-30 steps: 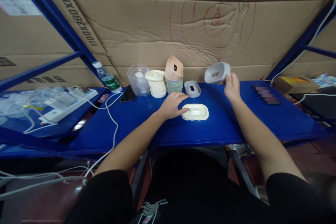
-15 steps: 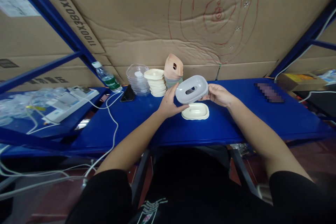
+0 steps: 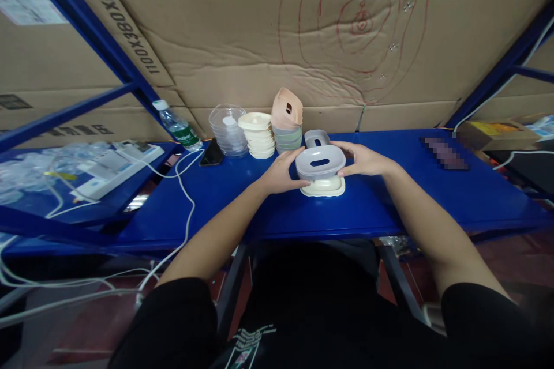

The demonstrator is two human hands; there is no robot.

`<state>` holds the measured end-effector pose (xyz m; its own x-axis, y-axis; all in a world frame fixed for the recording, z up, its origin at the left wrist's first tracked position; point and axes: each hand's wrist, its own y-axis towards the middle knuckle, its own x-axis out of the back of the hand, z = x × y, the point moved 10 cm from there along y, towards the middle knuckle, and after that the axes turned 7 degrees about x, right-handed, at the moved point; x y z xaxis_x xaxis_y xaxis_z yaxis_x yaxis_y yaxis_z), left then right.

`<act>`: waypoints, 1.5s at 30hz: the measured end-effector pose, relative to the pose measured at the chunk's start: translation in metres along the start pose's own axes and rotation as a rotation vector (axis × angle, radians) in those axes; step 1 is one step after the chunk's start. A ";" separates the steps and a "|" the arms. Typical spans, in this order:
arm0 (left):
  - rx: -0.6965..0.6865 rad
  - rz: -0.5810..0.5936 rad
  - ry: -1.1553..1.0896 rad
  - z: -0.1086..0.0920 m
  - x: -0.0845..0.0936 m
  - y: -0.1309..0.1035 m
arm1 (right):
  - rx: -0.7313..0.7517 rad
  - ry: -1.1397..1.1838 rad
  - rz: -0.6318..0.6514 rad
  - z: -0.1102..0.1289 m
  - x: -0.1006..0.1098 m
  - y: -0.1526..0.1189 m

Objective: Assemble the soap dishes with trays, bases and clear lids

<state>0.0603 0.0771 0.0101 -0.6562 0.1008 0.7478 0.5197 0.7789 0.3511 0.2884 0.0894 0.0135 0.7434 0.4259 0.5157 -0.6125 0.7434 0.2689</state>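
A grey oval bowl with a slot in its bottom is held between both hands, over a cream oval tray on the blue table. My left hand grips its left side, thumb toward the front. My right hand grips its right side. Behind the bowl lies another grey slotted piece, partly hidden. To the left stand a stack of cream trays, a stack of clear containers, and a peach slotted piece on top of grey-green ones.
A water bottle and a black phone are on the left, near a white cable. A blurred dark object lies on the right. Cardboard backs the blue table.
The grey bowl has been lowered and levelled over the cream tray. My right hand has spread along its right side. Another grey slotted piece now shows behind it.
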 end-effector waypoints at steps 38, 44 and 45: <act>0.030 0.284 0.177 0.010 -0.032 -0.004 | -0.043 -0.481 0.302 -0.011 -0.036 -0.003; 0.041 0.273 0.199 0.012 -0.031 -0.004 | 0.016 -0.488 0.288 -0.020 -0.035 -0.001; 0.027 0.265 0.195 0.010 -0.029 -0.003 | 0.009 -0.487 0.287 -0.022 -0.034 -0.001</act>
<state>0.0721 0.0776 -0.0184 -0.3820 0.1836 0.9057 0.6416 0.7581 0.1169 0.2697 0.0850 -0.0223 0.3379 0.3217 0.8845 -0.7757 0.6274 0.0682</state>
